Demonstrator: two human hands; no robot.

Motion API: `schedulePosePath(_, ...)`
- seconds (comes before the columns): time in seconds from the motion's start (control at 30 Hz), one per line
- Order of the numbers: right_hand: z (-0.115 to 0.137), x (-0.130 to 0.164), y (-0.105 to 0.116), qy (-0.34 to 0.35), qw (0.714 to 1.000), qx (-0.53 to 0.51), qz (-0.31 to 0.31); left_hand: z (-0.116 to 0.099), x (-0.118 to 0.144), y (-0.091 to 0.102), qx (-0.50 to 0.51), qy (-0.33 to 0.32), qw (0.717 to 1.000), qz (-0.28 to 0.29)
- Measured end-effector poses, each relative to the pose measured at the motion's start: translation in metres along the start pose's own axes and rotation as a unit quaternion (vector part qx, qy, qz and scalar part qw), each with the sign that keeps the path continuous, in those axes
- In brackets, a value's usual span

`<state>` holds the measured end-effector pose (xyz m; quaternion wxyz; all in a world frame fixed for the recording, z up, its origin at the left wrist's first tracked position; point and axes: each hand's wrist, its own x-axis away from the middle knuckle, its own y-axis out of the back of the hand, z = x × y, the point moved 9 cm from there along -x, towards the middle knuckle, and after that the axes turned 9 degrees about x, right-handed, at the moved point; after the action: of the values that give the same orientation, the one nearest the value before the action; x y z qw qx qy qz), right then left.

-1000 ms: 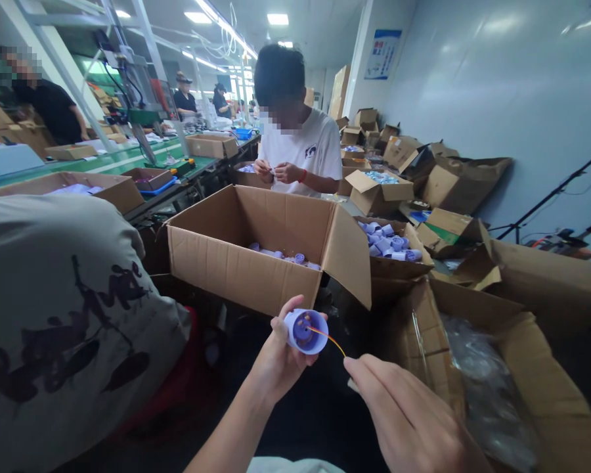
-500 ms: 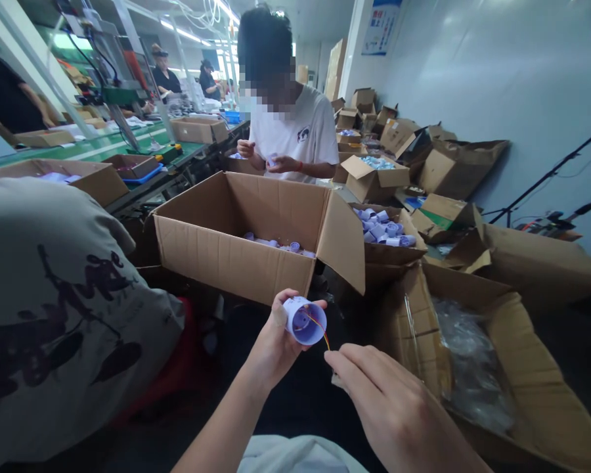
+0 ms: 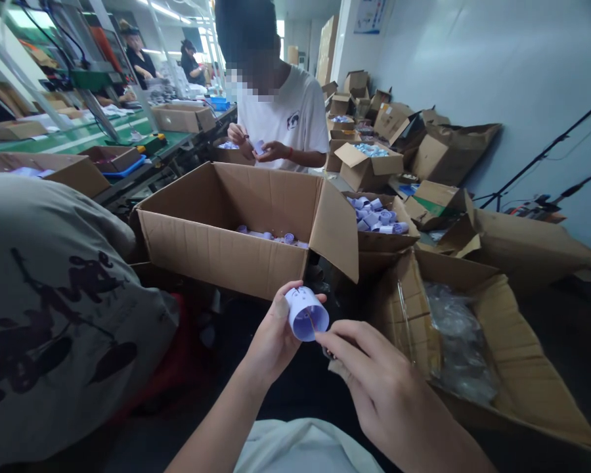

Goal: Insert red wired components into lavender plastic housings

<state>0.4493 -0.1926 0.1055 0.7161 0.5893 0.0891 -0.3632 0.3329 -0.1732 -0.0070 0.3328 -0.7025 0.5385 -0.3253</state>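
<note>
My left hand (image 3: 276, 328) is wrapped round a lavender plastic cup-shaped housing (image 3: 303, 302), its open end tilted toward me and to the right. Small dark markings show on the housing's outer side. Thin red and yellow wires (image 3: 312, 322) come out of its hollow inside. At the rim, my right hand (image 3: 374, 374) pinches these wires between thumb and fingers. Something small and dark shows under the right fingertips, too hidden to name.
A big open carton (image 3: 221, 256) with lavender parts at its bottom stands ahead. Beyond its right flap, another carton holds many lavender housings (image 3: 377, 215). A box with clear plastic bags (image 3: 460, 341) lies right. A co-worker in a white shirt (image 3: 285, 118) sits opposite; another person's back (image 3: 54, 295) is left.
My right hand has moved up and left, closer to the housing's rim, so less wire shows. The housing has turned slightly, showing more of its marked side. The camera view has shifted a little.
</note>
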Motion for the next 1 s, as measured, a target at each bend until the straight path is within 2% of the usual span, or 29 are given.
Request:
schedulePosePath(0.17,-0.009,0.001,0.008,-0.024,0.994,0.017,-0.101,0.007,0.003,-0.004,0.001,0.020,1.000,-0.015)
schedulePosePath(0.37,-0.021,0.009,0.005,-0.102,0.973,0.054,-0.202,0.014,0.008,-0.014,0.016,0.020,1.000,-0.018)
schedulePosePath(0.5,-0.028,0.011,-0.001,-0.142,0.967,0.055,-0.205,0.020,0.006,-0.017,0.027,0.033,0.999,-0.010)
schedulePosePath(0.77,-0.033,0.009,-0.008,-0.161,0.975,0.017,-0.152,0.022,0.004,-0.016,0.015,0.041,0.999,-0.020)
schedulePosePath(0.9,-0.031,0.010,-0.005,-0.161,0.972,0.004,-0.173,0.019,0.005,-0.018,0.012,0.036,0.999,-0.027)
schedulePosePath(1.0,-0.026,0.011,0.000,-0.165,0.966,0.032,-0.194,0.019,0.005,-0.021,0.026,0.038,0.999,-0.021)
